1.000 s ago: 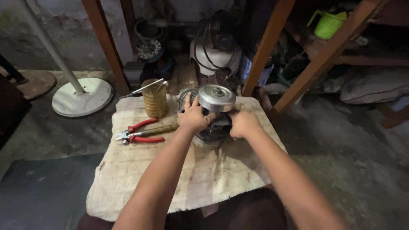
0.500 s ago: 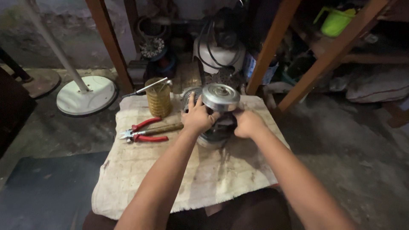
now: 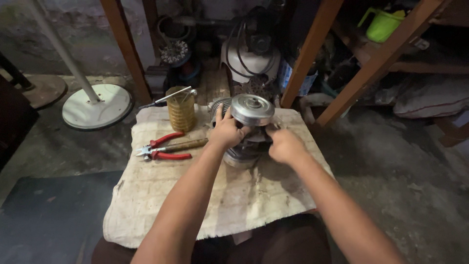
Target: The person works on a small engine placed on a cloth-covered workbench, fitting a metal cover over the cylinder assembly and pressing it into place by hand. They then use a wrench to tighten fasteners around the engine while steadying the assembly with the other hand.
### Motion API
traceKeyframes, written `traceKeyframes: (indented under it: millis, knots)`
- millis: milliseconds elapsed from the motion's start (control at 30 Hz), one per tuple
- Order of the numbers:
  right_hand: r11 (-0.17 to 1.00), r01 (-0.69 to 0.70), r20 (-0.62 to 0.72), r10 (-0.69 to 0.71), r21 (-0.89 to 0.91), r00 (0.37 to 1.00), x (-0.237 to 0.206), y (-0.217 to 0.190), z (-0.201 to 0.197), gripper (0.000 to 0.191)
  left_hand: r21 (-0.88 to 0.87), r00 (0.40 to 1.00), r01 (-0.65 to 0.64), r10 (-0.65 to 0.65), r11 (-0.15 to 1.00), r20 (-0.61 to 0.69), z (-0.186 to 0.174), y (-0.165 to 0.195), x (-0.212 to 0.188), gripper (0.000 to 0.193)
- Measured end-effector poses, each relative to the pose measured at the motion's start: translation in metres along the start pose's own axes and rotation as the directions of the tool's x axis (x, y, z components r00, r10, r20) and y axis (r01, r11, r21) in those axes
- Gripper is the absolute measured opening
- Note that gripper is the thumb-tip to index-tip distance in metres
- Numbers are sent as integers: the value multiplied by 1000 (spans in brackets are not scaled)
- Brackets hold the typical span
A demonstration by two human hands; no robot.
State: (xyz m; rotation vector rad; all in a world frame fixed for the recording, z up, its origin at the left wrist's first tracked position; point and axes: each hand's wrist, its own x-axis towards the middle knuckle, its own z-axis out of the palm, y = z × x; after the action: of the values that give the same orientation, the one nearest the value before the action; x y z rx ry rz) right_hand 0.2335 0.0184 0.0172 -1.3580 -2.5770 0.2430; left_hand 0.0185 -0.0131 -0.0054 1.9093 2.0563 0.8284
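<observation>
A round metal motor with a silver cap stands on a dirty cream cloth spread over a low stand. My left hand grips the motor's left side, fingers spread up against its rim. My right hand is closed at the motor's right lower side, fingertips hidden against its body. Red-handled pliers and a wooden-handled tool lie on the cloth left of my left hand. A yellowish coil-wound cylinder stands behind them with a thin metal tool resting across its top.
A white round fan base with a slanted pole stands on the concrete floor at left. Wooden frame posts rise behind the cloth. A white appliance with black cable sits behind the motor. A green jug is on a shelf upper right.
My right hand has dropped slightly lower on the motor's right side. The left hand keeps its grip. The view has shifted slightly.
</observation>
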Motion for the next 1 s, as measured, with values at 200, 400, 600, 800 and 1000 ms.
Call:
traceKeyframes:
  millis: [200,400,600,800,1000]
  knots:
    - [927,-43,83,13,373,996,35,32,-4,34,-62,981,153,-144,986,131,-4,-6,1,71]
    - [857,3,-127,73,516,989,34,43,18,31,-82,981,164,-153,983,120,-13,0,-5,77]
    - [896,-24,-301,174,444,938,53,34,19,27,12,945,263,-260,965,198,-15,11,-4,66]
    - [809,107,-493,242,579,835,31,25,-7,26,-60,971,214,-206,975,124,-8,-5,-1,63]
    - [971,203,-336,-235,-126,912,15,5,-17,24,-108,970,219,-205,970,126,-7,-12,5,68]
